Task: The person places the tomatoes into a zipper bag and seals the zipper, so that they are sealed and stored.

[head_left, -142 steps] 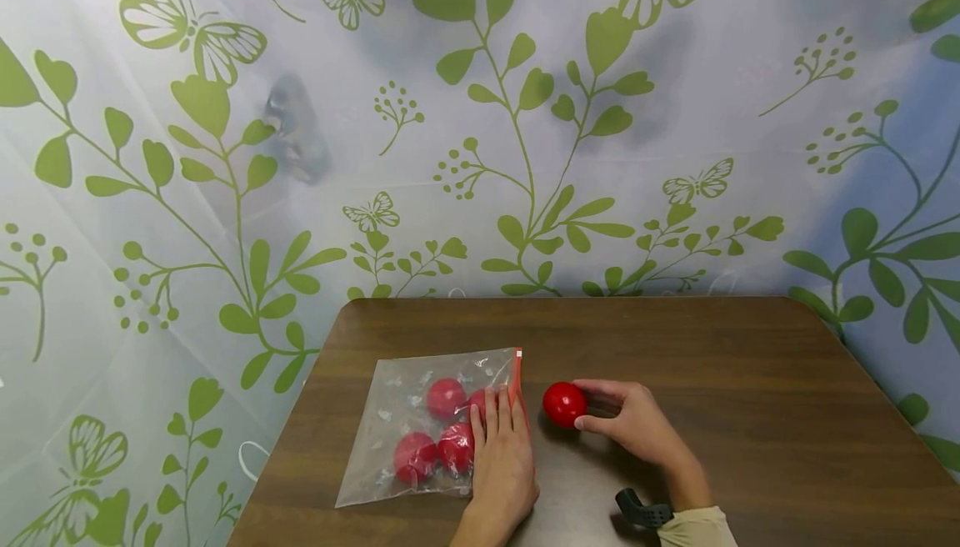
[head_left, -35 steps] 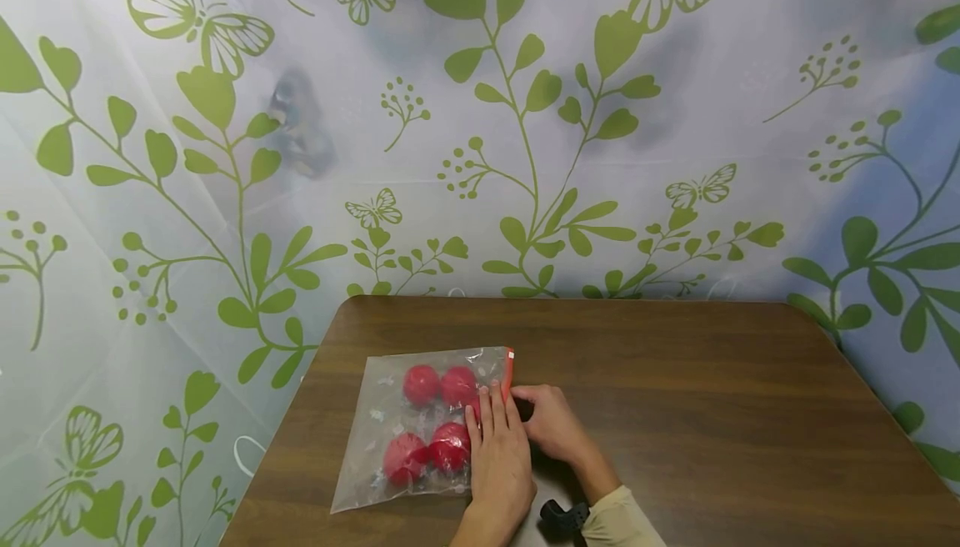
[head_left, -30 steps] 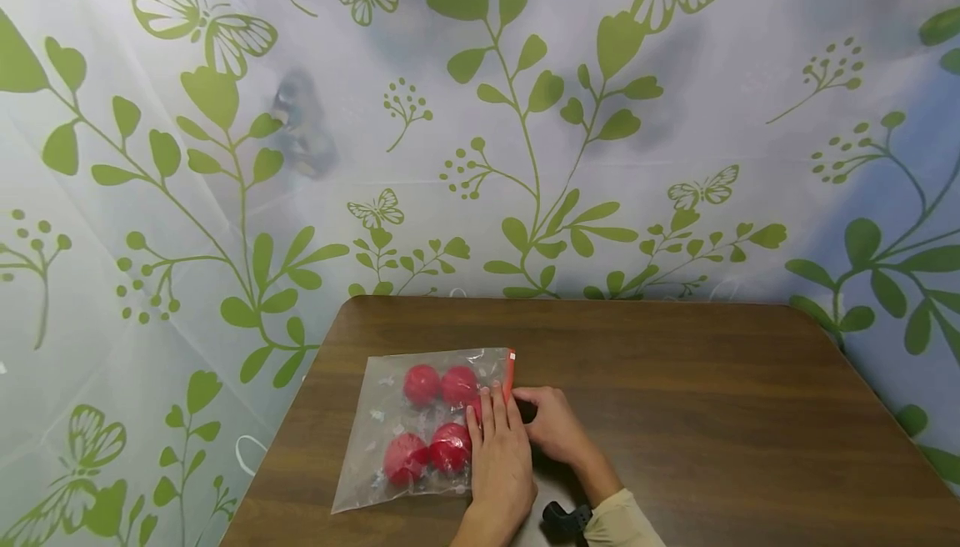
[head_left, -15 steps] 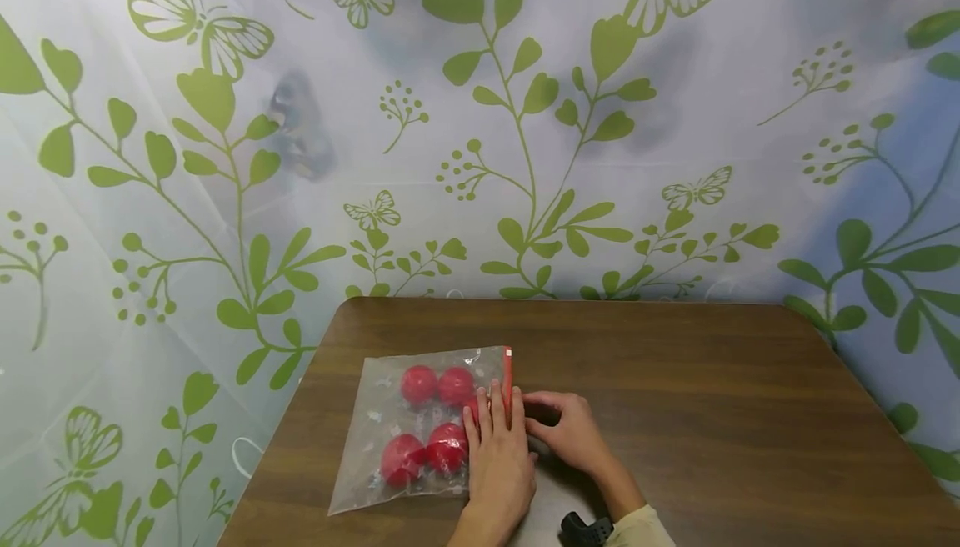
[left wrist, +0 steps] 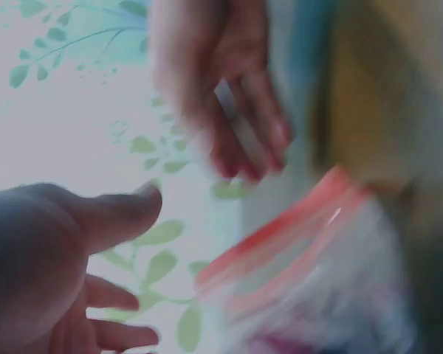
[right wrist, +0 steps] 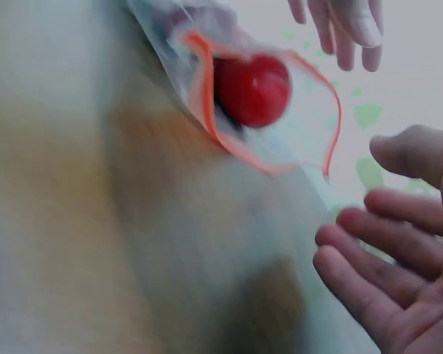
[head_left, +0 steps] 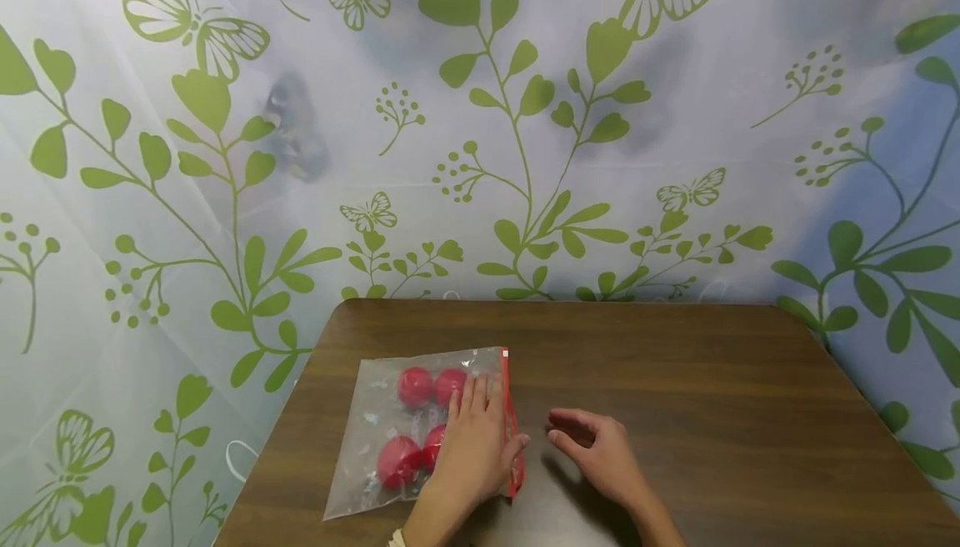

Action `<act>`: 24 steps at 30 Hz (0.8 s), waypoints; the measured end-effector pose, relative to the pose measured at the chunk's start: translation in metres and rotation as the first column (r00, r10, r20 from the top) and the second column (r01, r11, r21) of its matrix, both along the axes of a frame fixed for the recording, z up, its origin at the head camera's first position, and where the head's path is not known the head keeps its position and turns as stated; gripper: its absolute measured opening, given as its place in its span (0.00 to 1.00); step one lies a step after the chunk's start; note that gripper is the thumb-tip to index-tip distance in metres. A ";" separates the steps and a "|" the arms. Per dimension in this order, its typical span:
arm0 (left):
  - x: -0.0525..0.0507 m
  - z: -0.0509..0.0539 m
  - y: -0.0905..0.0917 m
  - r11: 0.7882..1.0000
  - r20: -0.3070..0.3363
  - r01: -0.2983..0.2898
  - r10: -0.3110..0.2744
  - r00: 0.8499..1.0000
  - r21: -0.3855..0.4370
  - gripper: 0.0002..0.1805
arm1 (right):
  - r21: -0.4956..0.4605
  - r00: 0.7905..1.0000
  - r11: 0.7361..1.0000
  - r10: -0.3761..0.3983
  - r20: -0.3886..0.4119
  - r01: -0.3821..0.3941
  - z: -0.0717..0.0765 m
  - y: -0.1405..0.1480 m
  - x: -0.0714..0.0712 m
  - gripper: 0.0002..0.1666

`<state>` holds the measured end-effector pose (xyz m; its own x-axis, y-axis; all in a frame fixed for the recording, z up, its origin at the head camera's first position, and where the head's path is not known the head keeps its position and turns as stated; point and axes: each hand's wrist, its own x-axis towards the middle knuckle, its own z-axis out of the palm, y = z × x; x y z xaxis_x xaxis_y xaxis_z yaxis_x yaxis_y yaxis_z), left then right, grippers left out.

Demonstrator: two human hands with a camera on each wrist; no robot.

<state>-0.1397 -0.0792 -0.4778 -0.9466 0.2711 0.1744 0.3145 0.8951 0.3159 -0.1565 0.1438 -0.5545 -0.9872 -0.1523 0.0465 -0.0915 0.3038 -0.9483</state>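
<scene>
A clear zip bag (head_left: 356,455) with a red-orange zip edge lies flat, its mouth to the right. Several red balls (head_left: 399,462) are inside. My left hand (head_left: 468,451) lies over the bag's mouth side, fingers straight and thumb out to the right, hiding part of the contents. In the right wrist view the mouth gapes, and a red ball (right wrist: 255,90) sits just within it. Just right of the bag, my right hand (head_left: 607,455) is apart from it, fingers loosely bent and holding nothing. The left wrist view is blurred, but the zip edge (left wrist: 280,240) shows.
The bag rests on a brown wooden table (head_left: 712,397) with rounded far corners. Behind the table hangs a pale curtain (head_left: 480,130) printed with green leaves and butterflies.
A red ball, held by my right hand outside the bag in the oldest frame, is now in the bag. That hand has drawn back right from the mouth; my left hand has shifted left.
</scene>
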 end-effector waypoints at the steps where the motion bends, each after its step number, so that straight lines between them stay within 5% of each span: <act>1: -0.003 0.006 -0.005 1.000 -0.001 0.021 -0.021 1.000 0.002 0.49 | -0.008 1.000 1.000 -0.015 0.021 0.016 0.003 0.000 0.005 0.22; 8: -0.031 0.034 -0.038 0.996 0.047 0.087 -0.086 0.995 -0.014 0.42 | -0.062 0.982 0.995 -0.070 0.177 0.082 0.017 -0.011 0.037 0.26; 12: -0.047 0.042 -0.053 0.995 0.134 0.086 -0.092 0.987 0.047 0.40 | -0.070 0.954 0.994 -0.064 0.292 0.088 0.019 -0.013 0.051 0.32; 16: -0.063 0.047 -0.062 0.992 0.155 0.098 -0.109 0.982 0.077 0.36 | -0.094 0.915 0.991 -0.052 0.399 0.097 0.019 -0.017 0.063 0.37; 24: -0.100 0.050 -0.068 0.992 0.221 0.117 -0.124 0.968 0.041 0.33 | -0.357 0.726 0.912 0.107 0.679 0.200 0.002 -0.033 0.081 0.40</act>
